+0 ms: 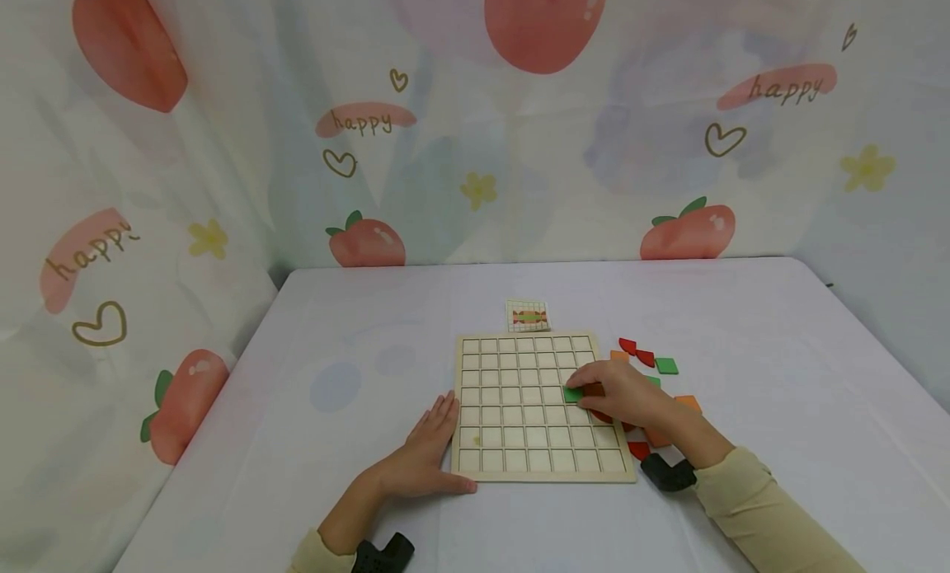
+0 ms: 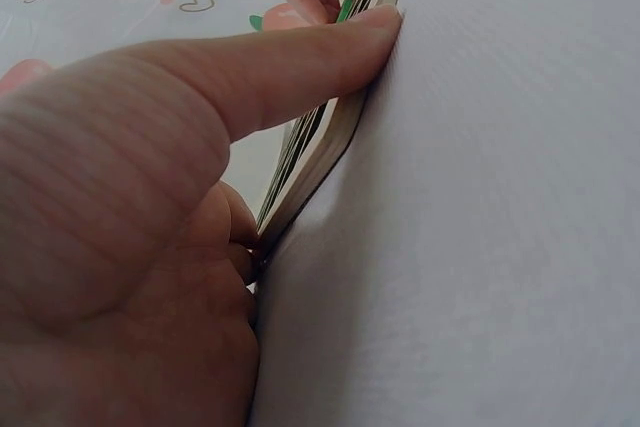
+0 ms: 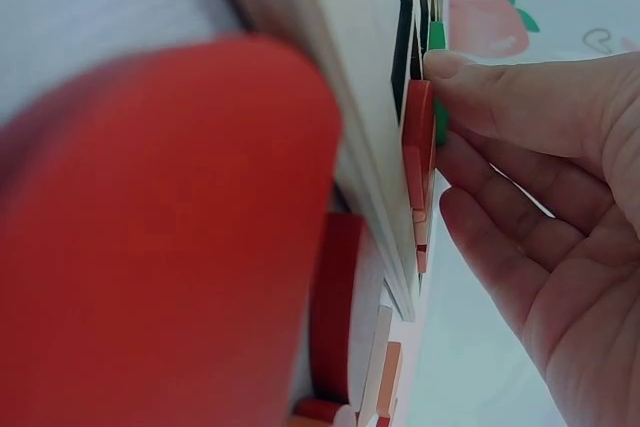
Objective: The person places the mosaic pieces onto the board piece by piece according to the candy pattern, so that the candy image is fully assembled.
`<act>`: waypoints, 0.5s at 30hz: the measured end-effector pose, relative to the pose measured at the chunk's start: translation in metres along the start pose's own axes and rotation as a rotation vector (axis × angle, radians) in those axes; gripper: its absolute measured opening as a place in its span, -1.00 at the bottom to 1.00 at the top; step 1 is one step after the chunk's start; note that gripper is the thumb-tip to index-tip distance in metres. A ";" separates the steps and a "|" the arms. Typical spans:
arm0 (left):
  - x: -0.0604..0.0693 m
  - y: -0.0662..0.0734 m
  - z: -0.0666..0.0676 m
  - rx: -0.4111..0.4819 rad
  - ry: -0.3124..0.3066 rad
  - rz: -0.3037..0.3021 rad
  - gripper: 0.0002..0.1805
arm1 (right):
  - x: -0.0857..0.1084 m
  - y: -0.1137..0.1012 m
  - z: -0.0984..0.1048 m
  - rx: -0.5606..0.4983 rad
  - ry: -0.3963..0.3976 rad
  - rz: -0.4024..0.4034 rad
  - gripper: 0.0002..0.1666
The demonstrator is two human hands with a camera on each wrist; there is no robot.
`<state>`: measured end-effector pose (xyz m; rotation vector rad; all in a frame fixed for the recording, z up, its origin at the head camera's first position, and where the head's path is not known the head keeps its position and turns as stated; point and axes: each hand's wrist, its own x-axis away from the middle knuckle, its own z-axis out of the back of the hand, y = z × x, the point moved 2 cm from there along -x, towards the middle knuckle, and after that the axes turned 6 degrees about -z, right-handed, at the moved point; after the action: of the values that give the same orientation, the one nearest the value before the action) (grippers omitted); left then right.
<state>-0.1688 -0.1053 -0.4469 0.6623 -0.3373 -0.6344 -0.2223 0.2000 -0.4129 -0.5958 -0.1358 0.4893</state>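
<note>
A pale wooden grid board lies flat on the table. Beside its left edge is my left hand, fingers straight along the frame and thumb at the near corner; the left wrist view shows the thumb touching the rim. My right hand pinches a green square tile between thumb and fingers over the right part of the grid. Close to it a red piece sits on the board's right side, partly covered by that hand in the head view. Whether the green tile lies fully in a cell, I cannot tell.
Loose red, orange and green pieces lie right of the board, among them a green tile, a red piece and an orange one. A small pattern card lies behind the board. A printed curtain hangs beyond the table.
</note>
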 end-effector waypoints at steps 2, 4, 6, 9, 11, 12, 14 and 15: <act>0.000 0.000 0.000 -0.001 0.001 -0.003 0.24 | 0.000 0.000 0.000 0.001 0.002 0.003 -0.69; 0.000 0.000 0.000 -0.004 0.001 -0.004 0.24 | 0.000 -0.001 0.000 0.000 0.001 0.000 -0.69; 0.000 0.000 0.000 -0.003 0.003 -0.006 0.24 | 0.000 -0.001 0.001 -0.001 0.000 -0.006 -0.69; 0.000 0.000 0.000 -0.005 0.005 -0.007 0.24 | 0.001 -0.002 0.002 -0.003 -0.001 -0.018 -0.68; 0.000 0.000 0.000 -0.006 0.004 -0.006 0.24 | 0.001 -0.002 0.002 -0.001 -0.002 -0.020 -0.68; 0.000 0.000 0.000 -0.007 0.005 -0.006 0.24 | 0.001 -0.002 0.002 -0.001 -0.003 -0.021 -0.68; 0.000 0.000 0.000 -0.006 0.004 -0.006 0.24 | 0.001 -0.003 0.002 0.001 -0.003 -0.021 -0.68; 0.001 0.000 0.000 -0.007 0.003 -0.005 0.24 | 0.001 -0.003 0.002 0.003 -0.003 -0.020 -0.68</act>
<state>-0.1681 -0.1054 -0.4467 0.6576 -0.3305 -0.6391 -0.2208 0.1994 -0.4100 -0.5900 -0.1441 0.4713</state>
